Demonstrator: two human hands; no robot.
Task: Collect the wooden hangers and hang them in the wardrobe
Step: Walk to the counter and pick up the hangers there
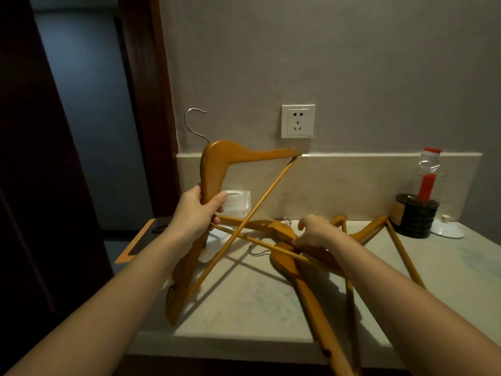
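A grey wall (352,63) fills the upper right of the frame, with a dark doorway (89,118) at the upper left. A pale stone counter (252,302) spreads across the lower centre and right. Two bare forearms reach in from the bottom corners. The left hand (196,213), left of centre, is closed around one arm of a raised hanger (217,169), thumb in front and fingers wrapped behind; the hanger stands tilted with its metal hook (193,123) pointing up and its lower end near the counter's front edge. The right hand (314,230), at centre, rests on a pile of hangers (311,294) lying crossed on the counter, fingers curled down onto them; whether it grips one firmly cannot be told. At the right edge of the counter stands a dark ribbed pot (416,215) holding a clear bottle (429,172) with a red cap. A white socket (298,121) sits on the wall at centre. A small white lid (447,229) lies beside the pot.
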